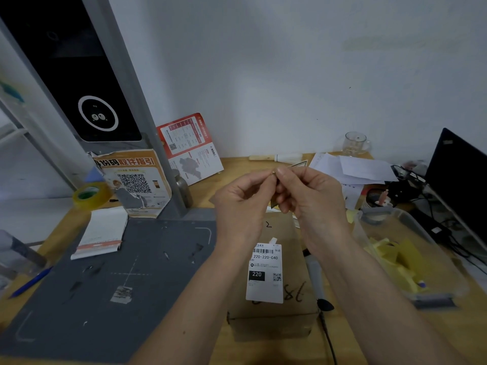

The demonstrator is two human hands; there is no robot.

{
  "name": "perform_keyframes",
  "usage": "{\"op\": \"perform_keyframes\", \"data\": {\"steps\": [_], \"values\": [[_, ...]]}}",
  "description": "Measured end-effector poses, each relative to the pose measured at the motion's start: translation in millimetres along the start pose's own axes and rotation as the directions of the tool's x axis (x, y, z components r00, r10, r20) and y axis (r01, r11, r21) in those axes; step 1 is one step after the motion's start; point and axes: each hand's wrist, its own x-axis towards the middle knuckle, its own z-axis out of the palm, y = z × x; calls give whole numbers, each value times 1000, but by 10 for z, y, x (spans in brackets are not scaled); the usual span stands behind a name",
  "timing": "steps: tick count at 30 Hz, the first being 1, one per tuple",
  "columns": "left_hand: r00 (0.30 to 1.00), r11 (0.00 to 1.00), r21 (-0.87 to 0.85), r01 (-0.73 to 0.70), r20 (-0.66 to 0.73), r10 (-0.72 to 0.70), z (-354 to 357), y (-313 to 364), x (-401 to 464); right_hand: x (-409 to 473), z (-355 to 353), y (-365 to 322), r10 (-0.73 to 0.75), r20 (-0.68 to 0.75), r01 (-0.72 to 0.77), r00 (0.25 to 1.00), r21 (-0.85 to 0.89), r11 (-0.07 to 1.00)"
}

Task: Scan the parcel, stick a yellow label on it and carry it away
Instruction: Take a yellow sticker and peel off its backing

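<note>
We see the parcel (274,275), a brown cardboard box, lying flat on the wooden surface (237,167) just right of the grey scan mat (105,285). Its white shipping label (264,273) reads "220-220-C40" under a barcode, w/ "220" in a black block and a small QR code at lower right. Handwritten on the cardboard: "2" near the far edge and what looks like "18" upside down by the label.

Our left hand (241,198) and right hand (309,196) meet above the box's far end, each grip pinched shut on a small thin label piece (274,176); colour too dim to tell.

Left of the mat: a notepad (101,233), yellow tape roll (91,194), blue pen (31,283). An orange poster (137,180) w/ a big QR code reads "取件指引". A red-and-white leaflet (189,146) leans on the white wall (290,61).

Right side: a clear bin (411,259) of yellow labels (390,256), loose papers (353,167), a glass mug (354,143), a dark monitor (458,175), cables.
</note>
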Motion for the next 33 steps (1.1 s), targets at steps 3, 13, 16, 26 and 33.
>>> {"op": "perform_keyframes", "data": {"steps": [3,13,16,26,33], "values": [[1000,1000,0,8,-2,-8,5,0,-2,-5,-2,1,-12,-4,12,1000,-15,1000],[999,999,-23,42,-21,-42,0,-15,5,-4,8,24,-59,-6,59,998,-42,997],[998,998,-28,51,-22,-51,-4,-23,14,-5,6,19,-64,-2,64,998,-40,997],[992,990,-76,123,-21,-125,-36,-29,41,-2,22,-3,-63,28,65,998,-114,991],[982,974,-148,172,-55,-182,-65,-36,53,-14,51,22,-47,40,52,998,-126,991]]}}
